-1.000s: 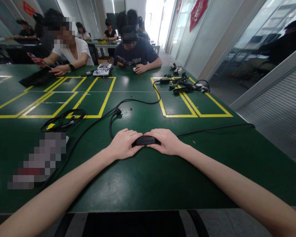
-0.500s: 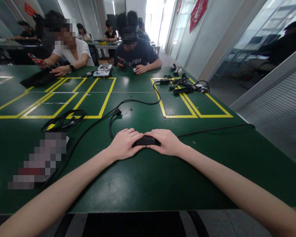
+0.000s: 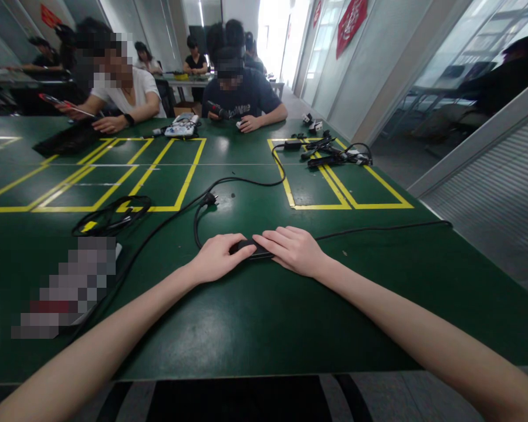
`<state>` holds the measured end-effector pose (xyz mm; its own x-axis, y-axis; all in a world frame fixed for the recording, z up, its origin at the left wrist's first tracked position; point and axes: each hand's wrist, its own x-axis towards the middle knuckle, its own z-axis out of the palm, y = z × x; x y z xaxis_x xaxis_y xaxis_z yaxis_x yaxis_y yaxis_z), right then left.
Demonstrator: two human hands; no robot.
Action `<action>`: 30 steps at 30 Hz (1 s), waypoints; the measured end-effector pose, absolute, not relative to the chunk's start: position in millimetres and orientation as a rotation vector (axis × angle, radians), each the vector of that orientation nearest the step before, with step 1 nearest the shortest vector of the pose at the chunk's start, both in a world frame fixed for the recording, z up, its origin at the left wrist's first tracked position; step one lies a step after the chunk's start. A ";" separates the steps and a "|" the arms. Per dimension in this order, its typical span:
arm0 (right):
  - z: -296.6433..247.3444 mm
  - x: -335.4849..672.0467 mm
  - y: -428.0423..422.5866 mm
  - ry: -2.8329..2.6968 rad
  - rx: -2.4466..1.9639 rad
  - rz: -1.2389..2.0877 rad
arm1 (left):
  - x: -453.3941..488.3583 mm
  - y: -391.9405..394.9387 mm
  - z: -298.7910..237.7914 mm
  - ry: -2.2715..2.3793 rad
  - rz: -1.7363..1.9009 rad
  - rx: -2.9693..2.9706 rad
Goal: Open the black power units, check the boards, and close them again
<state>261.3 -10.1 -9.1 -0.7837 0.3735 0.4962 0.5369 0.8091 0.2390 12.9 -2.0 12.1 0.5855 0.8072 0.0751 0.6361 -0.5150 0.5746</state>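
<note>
A black power adapter (image 3: 260,253) lies low over the green table between both hands. My left hand (image 3: 215,258) grips its left end, the thumb laid along the near top edge. On the right end rest the fingers of my right hand (image 3: 298,252), curled over the top; that thumb is mostly hidden. A cord with a black plug (image 3: 210,200) loops up from behind my left hand. From behind my right hand another black cable (image 3: 387,228) runs toward the table's right edge.
Left of my hands lie a coiled black cable (image 3: 110,215) and a pixelated object (image 3: 77,281). Beyond are yellow tape lines (image 3: 191,176), a power strip (image 3: 182,126) and a heap of black adapters (image 3: 328,153). Two people sit across the green table (image 3: 229,328).
The adapter has tilted, showing more of its top. My left thumb has come up onto it, and my right fingers have slid over its top.
</note>
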 end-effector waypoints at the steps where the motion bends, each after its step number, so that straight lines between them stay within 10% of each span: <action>1: -9.2 261.4 -9.7 -2.555 -0.703 -0.510 | 13.3 -2.3 12.7 1.147 0.460 2.291; 12: -9.9 263.6 -9.5 -2.565 -0.732 0.078 | 9.1 -0.3 1.4 0.970 0.646 2.672; 30: -5.4 267.6 -9.1 -2.607 -0.848 -0.095 | 8.8 -3.5 1.4 0.970 0.877 2.643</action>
<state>267.6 -9.1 -5.4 -0.7381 0.5511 0.3892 0.5778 0.8142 -0.0569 8.8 -3.5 1.4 0.6103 0.6412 0.4651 0.5275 -0.7670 0.3652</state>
